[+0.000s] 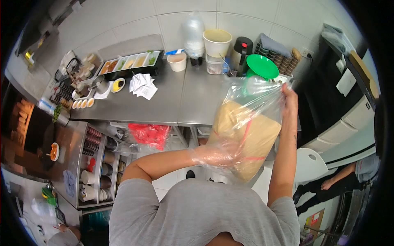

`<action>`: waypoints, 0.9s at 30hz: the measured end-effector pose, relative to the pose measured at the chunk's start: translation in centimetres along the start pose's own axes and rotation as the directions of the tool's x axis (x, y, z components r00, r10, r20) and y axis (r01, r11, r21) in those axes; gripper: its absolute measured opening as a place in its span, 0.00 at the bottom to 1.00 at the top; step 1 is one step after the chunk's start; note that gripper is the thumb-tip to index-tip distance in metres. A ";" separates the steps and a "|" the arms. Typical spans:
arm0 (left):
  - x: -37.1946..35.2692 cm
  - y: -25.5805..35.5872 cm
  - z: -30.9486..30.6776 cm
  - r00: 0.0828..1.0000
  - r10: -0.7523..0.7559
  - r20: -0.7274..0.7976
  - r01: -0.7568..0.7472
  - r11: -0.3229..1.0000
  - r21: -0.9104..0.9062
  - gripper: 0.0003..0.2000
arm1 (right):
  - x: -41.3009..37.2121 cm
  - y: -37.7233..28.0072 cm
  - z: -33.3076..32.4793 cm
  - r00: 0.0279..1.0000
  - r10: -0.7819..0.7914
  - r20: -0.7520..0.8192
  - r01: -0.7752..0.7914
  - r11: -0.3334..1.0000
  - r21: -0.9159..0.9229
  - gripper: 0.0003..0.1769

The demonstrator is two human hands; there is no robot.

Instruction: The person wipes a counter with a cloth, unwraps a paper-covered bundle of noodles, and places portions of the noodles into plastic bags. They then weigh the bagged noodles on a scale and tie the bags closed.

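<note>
In front of my chest is a clear plastic bag (266, 96) with a tan package (258, 141) inside, marked by thin red strips. My right hand (290, 98) is closed on the bag's upper right corner, pulling the plastic up and taut. My left hand (223, 151) grips the lower left side of the package, its fingers partly hidden. Clear plastic covers this hand as far as the wrist. Package and bag tilt to the right, in front of the steel counter's edge.
On the steel counter (164, 104) are paper slips (142, 85), a topping tray (131, 63), a paper tub (177, 61) and a green round lid (262, 66). Red plastic bags (150, 135) lie below. At right are a white chair (310, 164) and another person (344, 178).
</note>
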State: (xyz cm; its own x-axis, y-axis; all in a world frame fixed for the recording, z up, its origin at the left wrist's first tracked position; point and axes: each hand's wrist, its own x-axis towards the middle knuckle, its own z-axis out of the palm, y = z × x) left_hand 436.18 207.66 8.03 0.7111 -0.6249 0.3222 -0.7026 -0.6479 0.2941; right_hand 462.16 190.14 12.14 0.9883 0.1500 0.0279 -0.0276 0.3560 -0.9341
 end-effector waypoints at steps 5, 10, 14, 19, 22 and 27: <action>2.4 0.5 0.7 0.996 -0.042 -0.075 0.038 0.998 -0.046 0.07 | 3.1 -7.3 -7.2 0.882 -0.275 -0.382 0.296 0.955 -0.004 0.10; 0.7 -0.6 1.1 0.884 -0.388 -0.261 0.318 0.908 -0.274 0.08 | 3.5 -20.9 -20.7 0.889 -0.456 -0.050 0.451 0.849 0.275 0.10; -3.9 -1.9 -0.6 0.811 -0.453 -0.370 0.398 0.891 -0.217 0.05 | -2.8 -22.7 -27.8 0.910 -0.412 -0.051 0.412 0.883 0.224 0.10; -9.5 -2.8 -8.6 0.679 -0.449 -0.581 0.589 0.806 0.065 0.05 | -11.8 -17.8 -31.9 0.946 -0.263 -0.192 0.303 0.925 0.228 0.13; -13.0 -6.8 -10.1 0.660 -0.354 -0.663 0.685 0.647 0.336 0.07 | -14.8 -14.1 -29.0 0.894 -0.157 -0.420 0.213 0.973 0.091 0.14; -17.7 -13.7 -7.8 0.580 -0.502 -0.642 0.814 0.393 0.428 0.05 | -16.9 -10.5 -25.2 0.984 -0.070 -0.164 -0.044 0.795 -0.605 0.17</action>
State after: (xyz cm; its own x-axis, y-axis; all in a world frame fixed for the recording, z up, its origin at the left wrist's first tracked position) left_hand 433.01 230.95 5.31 0.7488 0.2423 0.6169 0.3132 -0.9496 -0.0072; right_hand 449.56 160.66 12.55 0.9990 -0.0286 0.0348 0.0254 -0.2821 -0.9590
